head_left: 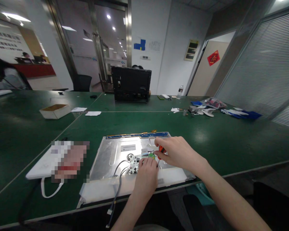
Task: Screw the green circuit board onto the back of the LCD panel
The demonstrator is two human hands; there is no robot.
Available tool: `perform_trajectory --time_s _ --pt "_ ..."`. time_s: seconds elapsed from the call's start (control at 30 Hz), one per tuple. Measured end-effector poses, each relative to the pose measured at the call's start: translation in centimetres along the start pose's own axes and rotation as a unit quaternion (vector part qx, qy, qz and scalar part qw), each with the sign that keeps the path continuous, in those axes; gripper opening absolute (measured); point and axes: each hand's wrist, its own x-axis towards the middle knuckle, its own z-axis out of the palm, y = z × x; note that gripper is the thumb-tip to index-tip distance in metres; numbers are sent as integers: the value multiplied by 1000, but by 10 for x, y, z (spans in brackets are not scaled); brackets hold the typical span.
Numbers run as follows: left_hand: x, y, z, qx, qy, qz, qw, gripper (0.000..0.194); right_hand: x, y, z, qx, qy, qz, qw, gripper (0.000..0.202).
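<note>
A silver LCD display panel [108,157] lies back side up at the table's near edge. On it sits a small circuit board [134,159], partly covered by my left hand [148,175], whose bent fingers press together on the board's near edge. My right hand [177,152] grips a screwdriver [161,149] by its red and black handle. The shaft points down beside my left fingertips; where its tip rests is hidden. A blue circuit strip [137,135] runs along the panel's far edge. Dark cables [120,179] trail from the board over the near edge.
To the left lie a white device with a cable [43,163] and a blurred-out patch. Farther off are an open box [55,112], white papers [93,113], an upright black monitor [132,84], a bottle [180,92] and a cluttered heap [204,109]. People sit in the left background.
</note>
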Motion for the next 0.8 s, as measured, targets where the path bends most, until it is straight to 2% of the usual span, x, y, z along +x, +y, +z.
perform_trajectory --time_s 0.33,0.8 --pt "1 0 0 4 -10 -7 1000 11 4 1 1 5 -5 -13 1000 9" --pt "1 2 -5 11 -24 -12 1000 10 6 0 1 15 -17 -29 999 15"
